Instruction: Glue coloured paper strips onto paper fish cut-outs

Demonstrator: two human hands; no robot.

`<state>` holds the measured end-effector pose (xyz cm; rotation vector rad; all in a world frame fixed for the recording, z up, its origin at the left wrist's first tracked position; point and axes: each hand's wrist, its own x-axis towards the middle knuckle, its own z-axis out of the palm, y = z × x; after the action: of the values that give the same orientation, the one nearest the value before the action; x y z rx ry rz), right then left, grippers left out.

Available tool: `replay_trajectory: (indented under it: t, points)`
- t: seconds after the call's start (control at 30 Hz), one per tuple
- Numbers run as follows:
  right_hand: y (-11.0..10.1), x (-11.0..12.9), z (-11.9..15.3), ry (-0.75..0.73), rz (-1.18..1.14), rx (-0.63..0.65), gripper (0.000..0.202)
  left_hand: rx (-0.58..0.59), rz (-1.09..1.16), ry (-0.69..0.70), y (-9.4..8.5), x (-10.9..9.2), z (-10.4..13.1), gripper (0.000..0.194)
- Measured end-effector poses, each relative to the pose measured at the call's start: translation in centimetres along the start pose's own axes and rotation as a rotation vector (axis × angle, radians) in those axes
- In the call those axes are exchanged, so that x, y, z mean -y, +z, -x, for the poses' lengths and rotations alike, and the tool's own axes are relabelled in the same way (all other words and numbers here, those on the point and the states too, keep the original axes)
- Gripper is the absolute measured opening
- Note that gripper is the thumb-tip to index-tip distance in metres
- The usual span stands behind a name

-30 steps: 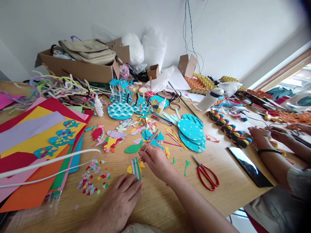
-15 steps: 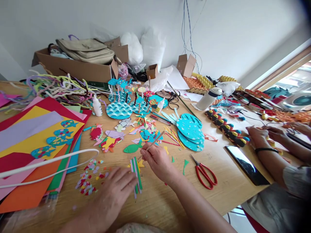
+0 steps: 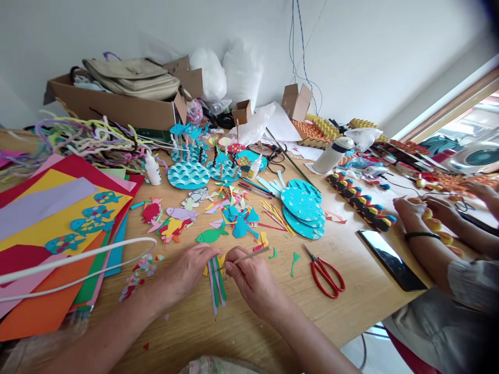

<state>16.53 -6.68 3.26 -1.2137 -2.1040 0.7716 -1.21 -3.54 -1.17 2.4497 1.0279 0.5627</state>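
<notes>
My right hand point(image 3: 249, 275) is closed round a thin wooden stick point(image 3: 255, 253), whose upper part points to the right. Under its other end lie green and lilac paper strips point(image 3: 217, 285), side by side on a yellow paper piece. At the strips' top end, my left hand point(image 3: 191, 267) has its fingers bent and pressed together; the fingertips partly hide what they grip. Just beyond the hands lies a green paper fish point(image 3: 210, 235). To the left is a scatter of small coloured paper bits point(image 3: 136, 275), partly behind my left forearm.
Red-handled scissors point(image 3: 325, 272) and a phone point(image 3: 392, 259) lie to the right, beside another person's hands point(image 3: 413, 213). Blue paper discs point(image 3: 304, 210), paper scraps and glue bottles point(image 3: 153, 169) stand or lie beyond. Coloured sheets point(image 3: 74, 208) and a white cable point(image 3: 117, 246) are at left.
My left hand has moved up and right from above the paper bits to the strips' top, its fingers closing. The stick has tilted flatter in my right hand.
</notes>
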Motion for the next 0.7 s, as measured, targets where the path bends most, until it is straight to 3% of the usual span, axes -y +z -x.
replay_trajectory:
  t: [0.4,0.47,0.53,0.6,0.7]
  points:
    - [-0.2,0.8,2.0,0.009,-0.012,0.042,0.017,-0.037,-0.085,0.031,0.1,0.1,0.0,0.034]
    - [-1.0,1.2,2.5,-0.003,-0.025,0.047,0.018,-0.044,-0.08,0.031,-0.1,0.1,0.0,0.035]
    - [-2.4,1.4,3.1,-0.017,0.013,-0.025,0.019,-0.053,-0.071,0.029,-0.5,0.1,-0.1,0.034]
    - [-4.1,1.0,3.8,-0.014,0.133,-0.145,0.018,-0.082,-0.054,0.011,-1.3,0.2,-0.3,0.035]
    - [-5.9,-0.7,5.2,0.003,0.347,-0.192,0.021,-0.184,-0.009,-0.049,-2.4,0.5,-0.7,0.033]
